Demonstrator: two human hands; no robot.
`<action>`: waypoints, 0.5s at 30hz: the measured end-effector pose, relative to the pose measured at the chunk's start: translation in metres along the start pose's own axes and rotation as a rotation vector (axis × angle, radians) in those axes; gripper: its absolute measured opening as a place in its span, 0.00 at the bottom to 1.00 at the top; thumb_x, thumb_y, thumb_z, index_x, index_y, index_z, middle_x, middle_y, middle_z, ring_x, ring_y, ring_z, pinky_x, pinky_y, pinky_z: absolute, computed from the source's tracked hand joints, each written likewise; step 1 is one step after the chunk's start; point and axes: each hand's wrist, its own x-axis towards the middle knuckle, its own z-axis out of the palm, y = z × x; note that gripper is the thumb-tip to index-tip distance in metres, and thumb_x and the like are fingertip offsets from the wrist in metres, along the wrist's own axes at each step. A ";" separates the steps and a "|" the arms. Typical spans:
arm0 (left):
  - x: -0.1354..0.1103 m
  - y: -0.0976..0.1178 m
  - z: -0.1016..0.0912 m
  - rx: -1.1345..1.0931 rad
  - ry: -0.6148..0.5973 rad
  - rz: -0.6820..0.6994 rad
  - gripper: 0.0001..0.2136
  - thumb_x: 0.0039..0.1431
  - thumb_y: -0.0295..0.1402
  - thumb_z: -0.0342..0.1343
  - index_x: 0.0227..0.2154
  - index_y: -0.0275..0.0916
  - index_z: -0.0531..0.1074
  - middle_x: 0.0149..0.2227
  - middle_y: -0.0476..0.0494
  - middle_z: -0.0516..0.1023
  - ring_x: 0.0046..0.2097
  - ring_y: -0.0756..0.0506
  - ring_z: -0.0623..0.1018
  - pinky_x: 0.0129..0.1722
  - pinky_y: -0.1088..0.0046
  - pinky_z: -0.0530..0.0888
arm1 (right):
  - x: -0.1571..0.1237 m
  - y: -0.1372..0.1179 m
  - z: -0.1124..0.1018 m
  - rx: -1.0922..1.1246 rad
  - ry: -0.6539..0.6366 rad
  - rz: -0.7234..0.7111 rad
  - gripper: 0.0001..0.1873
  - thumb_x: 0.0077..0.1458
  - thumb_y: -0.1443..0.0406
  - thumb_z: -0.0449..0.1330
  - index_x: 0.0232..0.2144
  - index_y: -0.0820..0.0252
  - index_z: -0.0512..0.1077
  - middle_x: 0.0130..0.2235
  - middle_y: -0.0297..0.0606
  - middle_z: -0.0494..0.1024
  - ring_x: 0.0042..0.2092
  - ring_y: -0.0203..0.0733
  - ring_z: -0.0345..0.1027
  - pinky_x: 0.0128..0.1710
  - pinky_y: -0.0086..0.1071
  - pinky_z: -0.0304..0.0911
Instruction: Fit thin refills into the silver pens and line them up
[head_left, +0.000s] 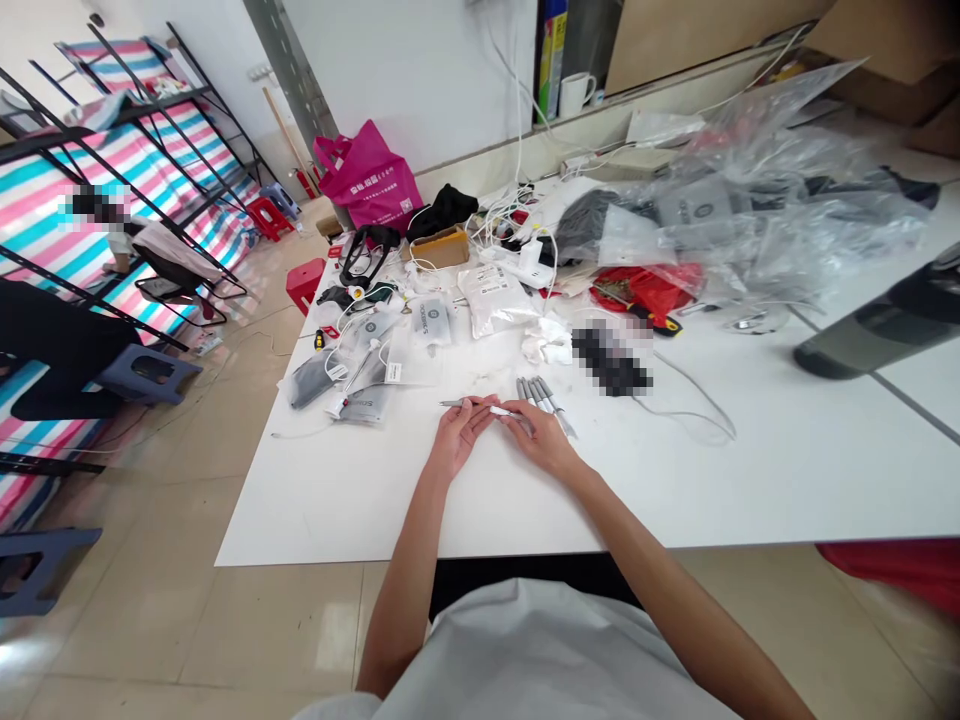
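One grey and white pen [498,409] is held up between two bare hands, just over the white table [345,500] and in front of the person's body; I can't tell if it is in one piece or two. The left hand [459,438] is loosely curled, and its thumb and fingertips hold the pen near the thin grey end, which pokes out to the left. The right hand [541,438] is bent almost closed, with its fingertips pinching the other end. Just past the right hand lies a row of grey pens [541,395], at least four, side by side; the hand hides some of them. The table top is smooth and flat. Farther back there is one soft, puffy white packet [495,298], one crumpled white wad [547,340], one small brown box [439,248] and one shiny red plastic bag [649,290]. One bright pink bag [371,180] with white writing stands at the back. To the right are thin, crinkly clear bags [772,220], too jumbled to count, and one round, grey and black bottle [877,325]. One white mug [576,94] sits on the ledge [487,165].
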 end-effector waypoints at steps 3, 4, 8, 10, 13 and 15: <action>0.001 0.002 -0.002 -0.025 0.039 0.019 0.13 0.64 0.42 0.66 0.42 0.37 0.78 0.55 0.34 0.83 0.60 0.39 0.80 0.66 0.59 0.69 | 0.001 -0.002 -0.001 -0.015 0.028 -0.032 0.15 0.73 0.59 0.51 0.54 0.54 0.72 0.51 0.45 0.82 0.50 0.50 0.78 0.52 0.49 0.72; 0.002 0.003 -0.003 -0.030 0.047 0.027 0.13 0.64 0.42 0.66 0.42 0.37 0.78 0.54 0.35 0.83 0.61 0.39 0.80 0.66 0.59 0.69 | 0.001 -0.001 -0.001 -0.028 0.040 -0.025 0.14 0.73 0.59 0.51 0.54 0.54 0.71 0.51 0.45 0.82 0.50 0.50 0.77 0.52 0.49 0.72; 0.003 0.006 -0.003 -0.024 0.027 0.040 0.12 0.64 0.42 0.66 0.42 0.38 0.78 0.54 0.36 0.83 0.62 0.39 0.78 0.67 0.58 0.68 | 0.000 0.003 0.002 -0.101 0.075 0.004 0.13 0.72 0.56 0.54 0.50 0.55 0.72 0.46 0.45 0.83 0.45 0.51 0.77 0.47 0.48 0.72; 0.002 0.005 -0.002 -0.005 -0.003 0.035 0.13 0.65 0.43 0.65 0.42 0.38 0.78 0.54 0.35 0.84 0.62 0.39 0.79 0.67 0.57 0.68 | 0.000 0.005 0.004 -0.131 0.075 0.011 0.14 0.72 0.55 0.54 0.50 0.55 0.72 0.46 0.45 0.82 0.45 0.51 0.77 0.47 0.48 0.72; 0.001 0.004 0.000 0.044 -0.052 0.044 0.14 0.65 0.44 0.65 0.42 0.37 0.78 0.54 0.33 0.83 0.61 0.38 0.79 0.68 0.56 0.67 | -0.001 0.006 0.006 -0.165 0.050 0.005 0.14 0.71 0.55 0.54 0.50 0.54 0.72 0.46 0.44 0.82 0.46 0.52 0.77 0.48 0.48 0.72; -0.001 0.004 0.001 0.067 -0.077 0.039 0.15 0.64 0.45 0.65 0.42 0.36 0.78 0.54 0.32 0.83 0.62 0.36 0.79 0.68 0.54 0.66 | -0.001 0.006 0.006 -0.178 0.032 -0.006 0.14 0.71 0.55 0.54 0.51 0.53 0.73 0.46 0.44 0.83 0.46 0.52 0.77 0.48 0.48 0.72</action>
